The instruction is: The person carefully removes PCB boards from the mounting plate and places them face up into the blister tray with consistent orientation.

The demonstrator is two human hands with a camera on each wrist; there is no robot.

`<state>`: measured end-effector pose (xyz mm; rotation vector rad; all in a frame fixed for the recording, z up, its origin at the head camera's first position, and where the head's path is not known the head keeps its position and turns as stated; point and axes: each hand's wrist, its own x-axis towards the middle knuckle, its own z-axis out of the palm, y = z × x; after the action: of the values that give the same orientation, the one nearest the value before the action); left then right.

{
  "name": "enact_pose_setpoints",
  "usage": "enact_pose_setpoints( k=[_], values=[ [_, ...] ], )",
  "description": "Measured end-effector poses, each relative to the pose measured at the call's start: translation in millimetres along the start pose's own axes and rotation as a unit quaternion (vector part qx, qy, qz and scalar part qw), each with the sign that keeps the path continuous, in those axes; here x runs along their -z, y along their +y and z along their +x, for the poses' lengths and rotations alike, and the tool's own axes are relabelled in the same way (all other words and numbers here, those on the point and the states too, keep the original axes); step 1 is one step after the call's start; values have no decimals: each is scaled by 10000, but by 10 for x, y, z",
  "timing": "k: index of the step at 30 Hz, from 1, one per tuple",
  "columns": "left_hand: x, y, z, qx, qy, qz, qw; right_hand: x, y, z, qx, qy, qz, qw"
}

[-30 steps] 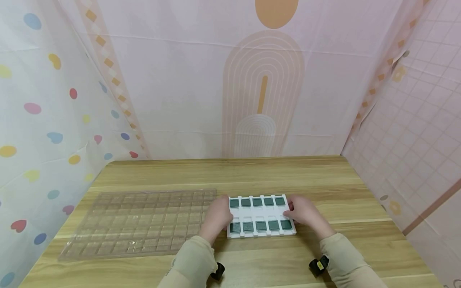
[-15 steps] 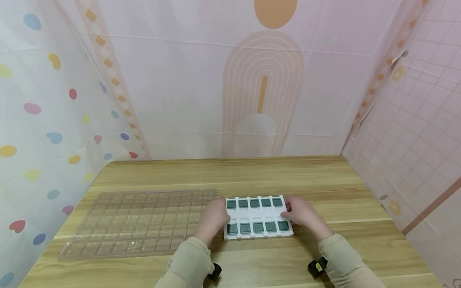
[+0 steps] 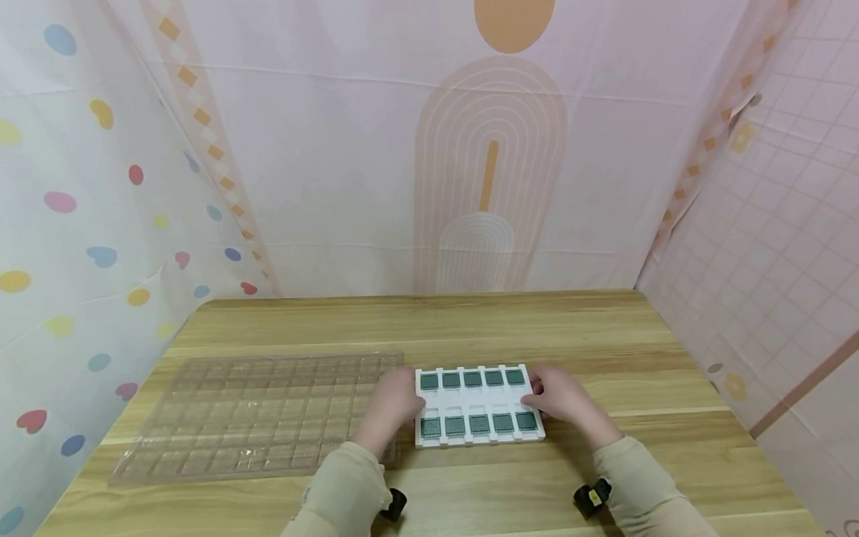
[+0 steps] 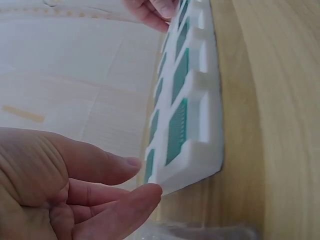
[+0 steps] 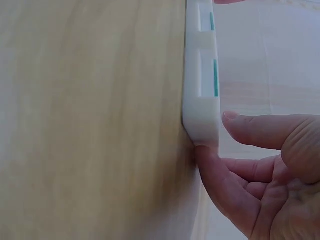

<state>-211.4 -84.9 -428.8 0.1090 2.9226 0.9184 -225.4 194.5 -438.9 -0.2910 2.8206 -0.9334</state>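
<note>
A white foam tray (image 3: 470, 402) with two rows of small green circuit boards (image 3: 479, 424) lies on the wooden table, right of the middle. My left hand (image 3: 392, 403) holds its left end, thumb over the edge; in the left wrist view the fingertips (image 4: 152, 192) are right at the tray's near corner. At the opposite end my right hand (image 3: 560, 395) grips the tray, its thumb above the top face. The right wrist view has a finger (image 5: 212, 162) against the tray's end wall. The other fingers are partly hidden behind the hands.
A clear plastic tray (image 3: 268, 414) with many square compartments lies on the left of the table (image 3: 523, 321), its right edge behind my left hand. Patterned cloth (image 3: 335, 149) hangs behind and on both sides. A black wrist device (image 3: 592, 498) sits by the right cuff.
The white foam tray has slid a little to the left and slightly nearer, both hands moving with it. The clear plastic tray has stayed in place.
</note>
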Motion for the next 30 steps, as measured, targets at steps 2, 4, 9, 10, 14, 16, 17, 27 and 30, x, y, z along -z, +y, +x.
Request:
enact_pose_setpoints(
  k=[2,4,9,10,14,16,17,27,30],
  values=[
    [31,-1,1,-41,39,62,10000,27,4,-5,19,-60,22,10000],
    [65,7,-6,-92,121,137,9998,62,18,-8,92,-53,-100,9999],
    [132,22,-41,-227,331,68,9992,155,90,-2,556,126,-465,9973],
    [138,22,-46,-251,366,40,9990,172,107,3,710,133,-470,9963],
    [144,19,-57,-465,497,100,9976,211,157,29,1329,170,-478,9898],
    [144,15,-62,-614,540,166,9965,220,177,36,1593,168,-554,9855],
    [142,11,-63,-703,563,209,9957,220,187,38,1668,172,-590,9841],
    [142,-39,-74,-1657,930,429,9808,266,304,83,2194,-11,-866,9718],
    [143,-70,-73,-2021,1047,502,9725,279,341,108,2362,-138,-829,9681]
  ],
)
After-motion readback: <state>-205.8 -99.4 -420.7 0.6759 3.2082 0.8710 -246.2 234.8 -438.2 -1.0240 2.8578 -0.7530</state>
